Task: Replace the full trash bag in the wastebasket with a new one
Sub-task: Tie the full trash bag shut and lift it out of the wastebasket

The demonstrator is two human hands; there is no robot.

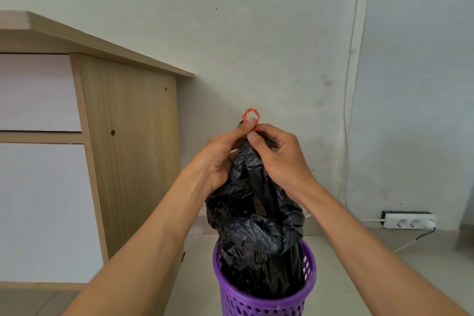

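purple mesh wastebasket point(256, 301) is standing on the floor, nearest the camera. black trash bag point(256, 226) is sitting with its lower part inside it and its upper part bunching up above the rim. the film is looking thin, soft and crinkly, so it is likely slippery and easy to tear on a hard tug. weight is unclear, since the contents are mostly hidden.

left hand point(220, 159) and right hand point(279, 159) are both curling round the gathered neck from either side, with fingertips meeting at the top. red rubber band point(249, 110) is sticking up from that pinch. it seems to be hooking over a fingertip, but i cannot tell whose.

my read: the neck is getting tied off and the lift-out is not yet done. the best hold is the twisted neck just under the band, lifting straight up so the mesh is not snagging the film.

wooden desk point(128, 149) is standing at left. white power strip point(407, 220) is lying by the wall point(256, 33) at right.
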